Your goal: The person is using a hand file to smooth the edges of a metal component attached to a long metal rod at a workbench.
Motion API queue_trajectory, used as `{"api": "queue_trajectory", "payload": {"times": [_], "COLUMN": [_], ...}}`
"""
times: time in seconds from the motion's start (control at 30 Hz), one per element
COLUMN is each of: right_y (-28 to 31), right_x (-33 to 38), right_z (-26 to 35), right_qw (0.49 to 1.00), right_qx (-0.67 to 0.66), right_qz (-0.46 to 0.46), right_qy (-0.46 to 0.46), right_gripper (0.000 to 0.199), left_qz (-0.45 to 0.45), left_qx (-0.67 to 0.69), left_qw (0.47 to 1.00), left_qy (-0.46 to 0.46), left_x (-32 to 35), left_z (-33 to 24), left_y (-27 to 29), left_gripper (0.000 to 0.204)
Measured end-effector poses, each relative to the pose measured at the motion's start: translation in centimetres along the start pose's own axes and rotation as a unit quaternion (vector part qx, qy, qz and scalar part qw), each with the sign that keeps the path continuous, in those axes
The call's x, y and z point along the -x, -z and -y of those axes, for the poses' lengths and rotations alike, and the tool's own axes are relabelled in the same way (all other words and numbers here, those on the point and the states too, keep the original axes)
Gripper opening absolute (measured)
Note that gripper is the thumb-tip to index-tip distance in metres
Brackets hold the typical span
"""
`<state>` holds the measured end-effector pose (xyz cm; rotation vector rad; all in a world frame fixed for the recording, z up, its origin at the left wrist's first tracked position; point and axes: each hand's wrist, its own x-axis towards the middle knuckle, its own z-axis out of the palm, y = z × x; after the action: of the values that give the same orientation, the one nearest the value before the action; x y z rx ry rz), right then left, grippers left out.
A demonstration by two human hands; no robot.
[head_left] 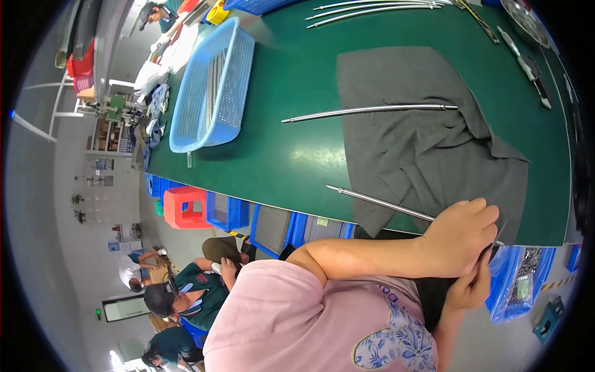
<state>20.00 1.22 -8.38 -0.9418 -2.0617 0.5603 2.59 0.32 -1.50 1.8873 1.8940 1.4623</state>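
A slim metal rod point(381, 203) runs slantwise over the lower part of a dark grey cloth point(427, 149), its stepped far end pointing left over the green table. My left hand point(465, 232) is wrapped around the rod's near end at the table edge. Just below it, my right hand point(472, 288) is closed, fingers pinched together close to the rod's end; what sits between them is mostly hidden, with only something small and dark showing. Another metal rod point(372, 110), slightly curved in this view, lies across the cloth's upper part.
A light blue perforated basket point(245, 80) with rods in it stands left on the green table point(291, 161). More rods point(372, 12) lie at the far edge, a pen-like tool point(527, 68) at far right. Blue bins point(273, 229) sit below the table; co-workers point(192, 294) are at left.
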Motion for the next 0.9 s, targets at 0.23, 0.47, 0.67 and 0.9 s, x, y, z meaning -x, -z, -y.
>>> {"api": "queue_trajectory", "payload": {"times": [0.23, 0.47, 0.67, 0.9], "right_y": [0.8, -1.5, -3.0, -2.8], "right_x": [1.7, -1.1, -3.7, -4.7], "right_z": [0.2, 3.5, 4.4, 4.6], "right_qw": [0.999, 0.997, 0.996, 0.994], "right_qx": [0.019, 0.026, 0.010, -0.003], "right_qz": [0.014, -0.022, -0.062, -0.074], "right_qy": [0.035, 0.075, 0.070, 0.081], "right_gripper": [0.025, 0.037, 0.047, 0.049], "left_qz": [0.027, 0.065, 0.056, 0.060], "left_qx": [0.009, -0.016, -0.013, -0.020], "left_qw": [1.000, 0.998, 0.998, 0.998], "left_qy": [-0.009, 0.012, -0.012, -0.023], "left_x": [-0.2, -0.3, -0.7, -0.9], "left_z": [0.2, 1.0, 1.4, 1.1], "left_y": [0.6, 3.0, 3.1, 3.1], "left_gripper": [0.019, 0.015, 0.016, 0.018]}}
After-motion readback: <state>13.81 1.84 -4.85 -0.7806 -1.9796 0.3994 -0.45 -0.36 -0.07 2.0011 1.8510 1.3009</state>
